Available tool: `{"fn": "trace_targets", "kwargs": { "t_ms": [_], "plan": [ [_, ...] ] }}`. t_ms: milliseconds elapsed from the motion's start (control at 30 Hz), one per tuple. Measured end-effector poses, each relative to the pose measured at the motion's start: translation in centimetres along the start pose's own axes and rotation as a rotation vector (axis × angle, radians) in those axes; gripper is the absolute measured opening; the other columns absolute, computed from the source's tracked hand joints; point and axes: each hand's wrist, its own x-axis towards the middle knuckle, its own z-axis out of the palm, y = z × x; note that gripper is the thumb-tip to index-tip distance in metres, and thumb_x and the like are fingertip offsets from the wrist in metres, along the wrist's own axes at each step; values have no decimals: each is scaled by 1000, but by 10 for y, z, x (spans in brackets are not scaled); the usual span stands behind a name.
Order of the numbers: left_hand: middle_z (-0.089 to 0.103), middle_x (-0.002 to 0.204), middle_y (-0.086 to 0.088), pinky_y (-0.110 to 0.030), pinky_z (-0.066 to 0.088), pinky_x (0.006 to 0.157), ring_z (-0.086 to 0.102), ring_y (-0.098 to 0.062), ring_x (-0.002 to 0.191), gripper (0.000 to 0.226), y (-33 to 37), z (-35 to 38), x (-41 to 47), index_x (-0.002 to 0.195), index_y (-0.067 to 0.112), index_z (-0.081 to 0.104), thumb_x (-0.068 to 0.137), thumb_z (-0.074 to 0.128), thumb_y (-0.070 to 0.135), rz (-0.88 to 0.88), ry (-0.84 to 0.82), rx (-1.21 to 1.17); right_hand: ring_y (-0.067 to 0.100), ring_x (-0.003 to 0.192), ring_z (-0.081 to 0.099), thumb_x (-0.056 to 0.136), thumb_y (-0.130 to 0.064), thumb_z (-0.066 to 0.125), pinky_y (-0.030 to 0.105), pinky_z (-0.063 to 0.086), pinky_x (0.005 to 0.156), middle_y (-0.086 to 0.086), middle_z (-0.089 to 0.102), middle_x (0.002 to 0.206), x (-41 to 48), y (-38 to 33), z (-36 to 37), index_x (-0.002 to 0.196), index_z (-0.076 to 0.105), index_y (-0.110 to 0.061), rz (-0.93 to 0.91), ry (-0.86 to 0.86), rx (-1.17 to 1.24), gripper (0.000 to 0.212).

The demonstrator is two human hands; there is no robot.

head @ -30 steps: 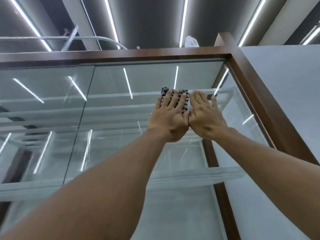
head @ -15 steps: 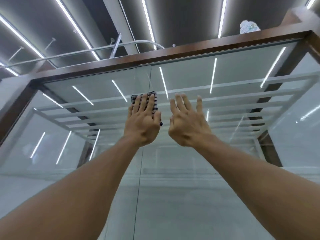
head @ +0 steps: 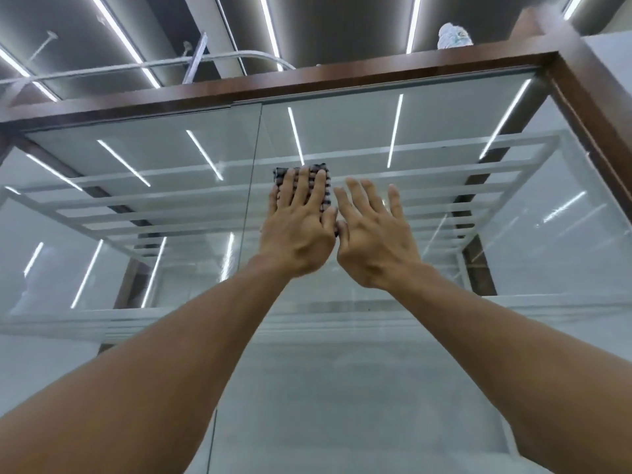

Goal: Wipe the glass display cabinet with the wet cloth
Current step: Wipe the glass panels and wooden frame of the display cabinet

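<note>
- Pressing flat on the cloth (head: pixel 327 186), your left hand (head: pixel 297 230) has its fingers straight and close together. It pins the cloth to the glass and does not curl round it.
- Your right hand (head: pixel 374 241) is open too, fingers spread, just to the right of the cloth. Its thumb lies near the cloth's lower right corner, but whether the palm touches the pane cannot be told.
- The cloth sits high on the front glass (head: pixel 342 371) of the display cabinet (head: pixel 376 68), directly under your left palm. Its dark checked edge shows above the fingertips.
- The cloth's long side runs up and down, in line with your left fingers, so it looks set for a sideways sweep.
- The vertical seam (head: pixel 254 159) where the front panes meet lies just left of the cloth. The brown top rail is above it, with a strip of glass between.
- The left hand is the one that drives the cloth; the right seems only to steady you.
- Count: one cloth, two hands, one cabinet, two front panes, and one white object (head: pixel 453 35) on the cabinet top.
- The glass below your hands probably remains to be wiped, though no streaks show either way.
</note>
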Motion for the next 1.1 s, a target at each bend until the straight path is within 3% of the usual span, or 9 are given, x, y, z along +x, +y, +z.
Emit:
{"fn": "trace_targets", "kwargs": {
  "t_ms": [133, 267, 400, 500, 733, 867, 967, 1100],
  "plan": [
    [-20, 171, 5, -37, -17, 127, -27, -11, 155, 66, 28, 13, -29, 163, 29, -9, 103, 9, 50, 224, -54, 54, 22, 158, -12, 108, -37, 19, 51, -11, 127, 6, -8, 172, -14, 61, -20, 163, 2, -21, 98, 16, -43, 60],
    [-15, 173, 2, -40, -15, 127, -20, -15, 157, 65, 62, 14, 16, 165, 27, -6, 108, 18, 45, 15, -12, -21, 21, 158, -12, 107, -39, 21, 50, -8, 128, 6, -8, 172, -26, 117, -36, 164, 2, -24, 123, -2, -88, 61],
    [-18, 172, -2, -43, -14, 128, -23, -18, 157, 65, 143, 35, 18, 164, 23, -9, 109, 17, 44, 216, -52, -10, 17, 158, -12, 109, -37, 20, 42, -7, 129, 6, -8, 172, -40, 157, -50, 163, 0, -17, 113, -3, -68, 61],
    [-19, 171, -1, -42, -14, 128, -24, -17, 156, 65, 164, 49, 5, 163, 24, -10, 109, 17, 45, 346, -69, 32, 17, 158, -12, 110, -36, 19, 40, -6, 129, 7, -9, 172, -55, 192, -68, 163, -2, -14, 75, -66, -130, 61],
    [-16, 172, -5, -45, -14, 128, -20, -23, 158, 66, 231, 58, 54, 164, 20, -9, 108, 17, 43, 254, -63, 17, 24, 158, -13, 104, -47, 12, 45, -9, 128, 12, -8, 171, -100, 259, -91, 163, -2, -11, 231, -1, -347, 71],
    [-16, 172, -6, -46, -14, 127, -19, -24, 158, 65, 286, 73, 61, 164, 20, -8, 108, 15, 43, 355, -80, 10, 22, 158, -12, 107, -31, 26, 37, -8, 129, 12, -11, 171, -114, 270, -91, 160, -8, -4, 342, 100, -154, 69],
    [-14, 173, -6, -46, -12, 128, -18, -24, 158, 64, 315, 83, 55, 165, 20, -7, 108, 11, 43, 423, -86, 39, 20, 159, -6, 108, -20, 27, 34, -4, 129, 11, -2, 171, -117, 273, -94, 161, 0, -4, 337, 156, -66, 62],
    [-13, 173, -5, -46, -13, 128, -18, -24, 158, 64, 319, 85, 47, 165, 18, -6, 109, 10, 44, 446, -83, 45, 19, 159, 4, 100, -25, 22, 34, 6, 130, 10, 10, 171, -123, 271, -94, 162, 11, -5, 340, 219, 22, 66]
  ]
}}
